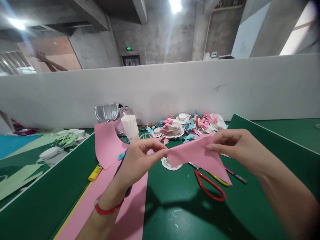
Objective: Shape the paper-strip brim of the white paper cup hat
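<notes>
A folded piece of pink paper [192,151] is held up over the green table between my two hands. My left hand [140,160] pinches its narrow left end between thumb and forefinger. At the right end, my right hand [232,146] grips the paper with the thumb in front and the fingers behind. One pointed corner hangs down below the right hand. Beneath the paper lies a pair of scissors with red and yellow handles [211,190], its blades partly covered from view. Under my left forearm is a large pink sheet [132,206].
Paper cups [130,125] stand stacked near a silver bag [107,112]. Behind my hands is a pile of white paper plates [172,132] with pink and blue paper pieces. A yellow tube [95,172] lies left, by a green divider [50,200]. A dark pen [236,175] lies right.
</notes>
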{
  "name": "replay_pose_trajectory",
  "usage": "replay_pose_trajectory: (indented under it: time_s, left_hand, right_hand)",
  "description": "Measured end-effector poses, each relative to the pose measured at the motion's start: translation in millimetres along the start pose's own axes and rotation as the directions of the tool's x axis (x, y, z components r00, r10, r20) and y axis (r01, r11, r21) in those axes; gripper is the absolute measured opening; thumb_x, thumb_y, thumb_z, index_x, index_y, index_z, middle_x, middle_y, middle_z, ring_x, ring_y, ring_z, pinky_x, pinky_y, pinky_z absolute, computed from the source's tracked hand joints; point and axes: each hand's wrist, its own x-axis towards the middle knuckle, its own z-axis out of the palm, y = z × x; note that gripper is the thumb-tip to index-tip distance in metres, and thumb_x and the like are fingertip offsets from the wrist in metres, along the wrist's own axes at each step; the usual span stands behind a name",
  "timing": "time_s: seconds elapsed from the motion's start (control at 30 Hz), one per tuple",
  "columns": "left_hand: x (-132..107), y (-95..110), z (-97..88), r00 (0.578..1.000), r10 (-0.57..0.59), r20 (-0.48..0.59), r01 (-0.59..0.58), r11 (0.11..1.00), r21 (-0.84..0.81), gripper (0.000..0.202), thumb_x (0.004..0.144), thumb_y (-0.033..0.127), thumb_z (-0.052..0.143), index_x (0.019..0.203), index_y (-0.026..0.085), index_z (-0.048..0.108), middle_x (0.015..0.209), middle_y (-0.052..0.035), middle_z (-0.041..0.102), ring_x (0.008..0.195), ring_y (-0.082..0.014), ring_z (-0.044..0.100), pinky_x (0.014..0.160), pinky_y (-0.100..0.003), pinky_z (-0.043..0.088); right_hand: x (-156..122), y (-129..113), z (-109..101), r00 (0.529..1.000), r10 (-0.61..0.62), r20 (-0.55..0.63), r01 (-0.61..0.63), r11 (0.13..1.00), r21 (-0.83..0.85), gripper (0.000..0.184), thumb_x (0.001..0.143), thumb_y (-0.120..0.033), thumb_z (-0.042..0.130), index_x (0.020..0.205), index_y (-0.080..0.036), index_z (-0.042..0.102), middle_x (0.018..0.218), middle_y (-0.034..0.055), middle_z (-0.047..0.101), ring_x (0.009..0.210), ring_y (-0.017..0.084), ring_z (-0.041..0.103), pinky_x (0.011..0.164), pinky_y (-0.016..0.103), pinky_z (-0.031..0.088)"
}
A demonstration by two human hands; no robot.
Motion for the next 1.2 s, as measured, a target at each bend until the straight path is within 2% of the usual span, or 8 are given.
replay_pose_trajectory:
  time_s: [0.13,0.23,0.33,0.47,0.7,0.87,1.07,1.2]
  left_hand:
    - [2.9,-4.3,-3.6,0.993,-0.085,0.087,0.095,0.988,-0.124,0.011,0.067,0.022,0.060,0.059,0.014,0.060,0.055,0.0008,0.057,0.054,-0.0097,0.051,0.052,-0.021,0.042]
    - [6.4,-10.8,-8.1,0.990,-0.130,0.046,0.135,0.980,-0.143,0.014,0.068,0.017,0.056,0.054,0.014,0.055,0.049,0.0039,0.050,0.049,-0.0073,0.046,0.051,-0.019,0.040]
    - [7.3,-12.3,-4.1,0.995,-0.103,-0.012,0.101,0.989,-0.111,0.018,0.072,0.020,0.052,0.055,0.015,0.055,0.054,0.0028,0.053,0.055,-0.0082,0.049,0.056,-0.020,0.042]
    - [2.3,-3.6,19.3,0.998,-0.017,0.066,0.019,1.000,-0.022,0.017,0.069,0.027,0.060,0.082,0.017,0.062,0.079,-0.0025,0.063,0.073,-0.0137,0.055,0.066,-0.024,0.043]
    - [-2.0,5.2,37.2,0.999,0.014,0.046,-0.015,1.000,0.026,0.019,0.072,0.022,0.056,0.054,0.015,0.060,0.057,0.0011,0.060,0.056,-0.0100,0.051,0.055,-0.021,0.041]
    - [-1.0,0.6,34.3,0.999,0.024,0.036,-0.024,1.000,0.003,0.016,0.069,0.021,0.059,0.055,0.015,0.063,0.051,0.0015,0.057,0.047,-0.0079,0.045,0.043,-0.019,0.034]
    - [-5.7,-1.5,37.7,0.996,0.080,0.042,-0.079,0.997,-0.026,0.013,0.070,0.022,0.059,0.061,0.016,0.065,0.056,0.0002,0.061,0.050,-0.0084,0.046,0.044,-0.019,0.034]
    - [-7.4,-0.1,41.1,0.996,0.050,0.079,-0.048,0.998,-0.034,0.011,0.071,0.020,0.057,0.067,0.016,0.066,0.053,0.0030,0.056,0.039,-0.0045,0.030,0.036,-0.019,0.023]
  right_hand:
    - [-0.9,2.7,-6.3,0.999,-0.041,-0.026,0.040,0.998,-0.038,0.015,0.057,-0.034,0.070,0.057,-0.021,0.064,0.054,0.0002,0.061,0.051,0.012,0.056,0.043,0.021,0.043]
    - [-2.1,3.7,-10.4,0.995,-0.064,-0.071,0.059,0.996,-0.065,0.013,0.058,-0.030,0.070,0.055,-0.021,0.063,0.053,-0.0012,0.059,0.049,0.010,0.053,0.041,0.019,0.038]
    - [-2.6,1.5,-4.9,0.999,-0.031,-0.009,0.030,0.996,-0.079,0.011,0.059,-0.028,0.069,0.055,-0.020,0.062,0.053,-0.0016,0.058,0.050,0.010,0.052,0.043,0.019,0.038]
    - [-2.5,-4.0,12.5,0.993,-0.037,0.111,0.048,0.994,-0.096,0.013,0.061,-0.027,0.067,0.054,-0.019,0.060,0.055,-0.0014,0.057,0.053,0.010,0.051,0.046,0.020,0.039]
    - [-4.9,-7.6,19.1,0.982,-0.043,0.182,0.055,0.997,-0.061,0.012,0.064,-0.028,0.065,0.057,-0.018,0.061,0.057,-0.0014,0.058,0.055,0.009,0.053,0.047,0.018,0.040]
    - [-5.9,-8.3,20.1,0.983,-0.066,0.169,0.084,0.992,-0.100,0.013,0.064,-0.030,0.065,0.059,-0.019,0.062,0.057,-0.0012,0.059,0.055,0.010,0.055,0.047,0.018,0.042]
    - [-6.2,-10.3,26.7,0.970,-0.201,0.135,0.216,0.971,-0.104,0.011,0.066,-0.032,0.063,0.063,-0.021,0.065,0.064,0.0002,0.062,0.061,0.012,0.056,0.053,0.020,0.045]
    - [-5.8,-10.3,29.3,0.967,-0.234,0.099,0.245,0.962,-0.116,0.012,0.067,-0.030,0.063,0.059,-0.021,0.064,0.058,-0.0012,0.061,0.056,0.011,0.055,0.050,0.019,0.044]
